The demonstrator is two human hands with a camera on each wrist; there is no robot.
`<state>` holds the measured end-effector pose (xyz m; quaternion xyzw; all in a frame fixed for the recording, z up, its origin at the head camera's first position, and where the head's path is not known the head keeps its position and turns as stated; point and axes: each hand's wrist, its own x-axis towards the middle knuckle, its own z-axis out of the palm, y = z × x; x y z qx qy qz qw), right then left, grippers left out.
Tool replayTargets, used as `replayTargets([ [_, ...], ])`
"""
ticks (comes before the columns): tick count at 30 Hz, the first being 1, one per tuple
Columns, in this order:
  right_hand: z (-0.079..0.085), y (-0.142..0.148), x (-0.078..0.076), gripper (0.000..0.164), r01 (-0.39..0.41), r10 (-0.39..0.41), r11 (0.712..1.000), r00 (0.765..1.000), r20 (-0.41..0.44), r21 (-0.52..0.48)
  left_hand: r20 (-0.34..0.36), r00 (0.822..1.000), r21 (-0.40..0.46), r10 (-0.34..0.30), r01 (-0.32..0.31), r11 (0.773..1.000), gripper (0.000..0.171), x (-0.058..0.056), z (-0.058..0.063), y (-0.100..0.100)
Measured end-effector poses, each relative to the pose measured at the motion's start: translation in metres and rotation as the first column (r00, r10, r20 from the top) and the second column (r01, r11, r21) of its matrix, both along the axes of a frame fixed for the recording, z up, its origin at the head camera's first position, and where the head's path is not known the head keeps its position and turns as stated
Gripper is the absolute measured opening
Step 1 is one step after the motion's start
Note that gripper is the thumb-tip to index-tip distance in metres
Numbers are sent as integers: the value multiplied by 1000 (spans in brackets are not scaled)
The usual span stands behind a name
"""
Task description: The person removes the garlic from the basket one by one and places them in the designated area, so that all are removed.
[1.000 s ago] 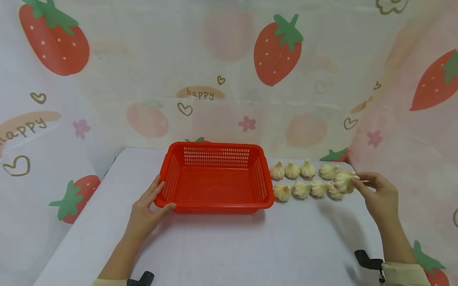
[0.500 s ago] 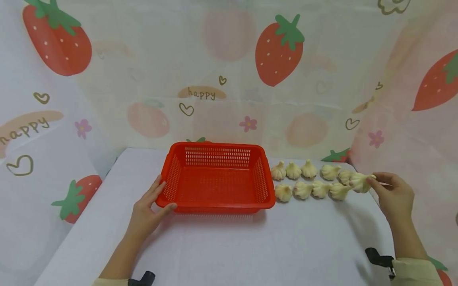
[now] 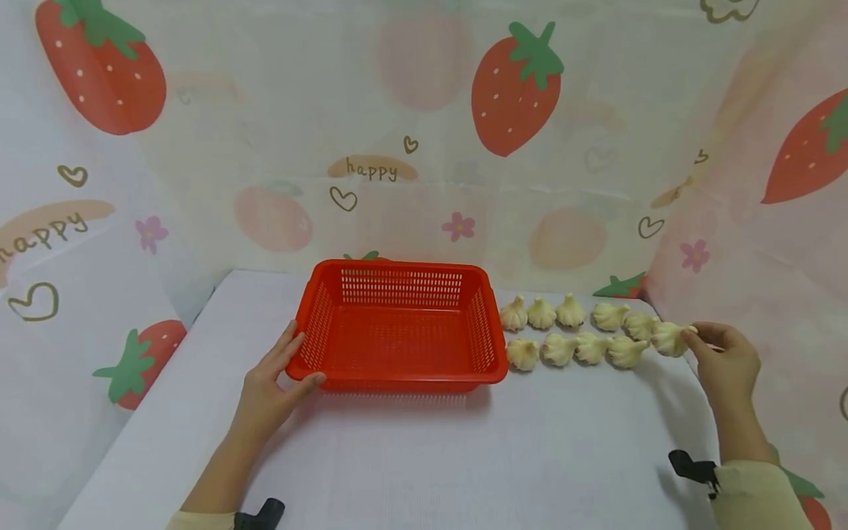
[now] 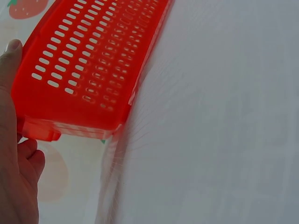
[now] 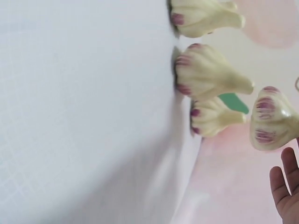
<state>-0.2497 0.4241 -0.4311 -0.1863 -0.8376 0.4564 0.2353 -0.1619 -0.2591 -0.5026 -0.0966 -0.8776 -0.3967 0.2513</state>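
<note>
A red plastic basket [image 3: 397,381] with slotted walls stands on the white table, nothing inside it. My left hand [image 3: 268,394] holds its near left corner, thumb along the front rim and fingers at the left side; in the left wrist view, fingertips [image 4: 35,154] curl below the rim. At the far right, my right hand [image 3: 729,364] pinches a garlic bulb [image 3: 668,339] by its stem. That bulb hangs apart from the table in the right wrist view. Beside it, several more bulbs lie in two rows, including a front-row bulb [image 3: 626,352] and a back-row bulb [image 3: 640,324].
The white tabletop [image 3: 411,456] extends in front of the basket. A strawberry-print cloth [image 3: 397,88] hangs behind and at both sides. Close to the basket's right wall sit the nearest bulbs [image 3: 523,355].
My right hand has carried the pinched bulb rightward, from over the front row's end to beyond it, uncovering a back-row bulb. The left hand and basket have stayed put.
</note>
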Motion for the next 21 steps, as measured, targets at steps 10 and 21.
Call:
replayTargets([
  [10, -23, 10, -14, 10, 27, -25, 998, 999, 47, -62, -20, 1000, -4, -5, 5, 1000, 85, -3, -1, -2],
  [21, -47, 17, -22, 20, 37, -36, 999, 995, 96, -12, -33, 999, -7, -1, 0, 1000, 84, -3, -4, -3],
])
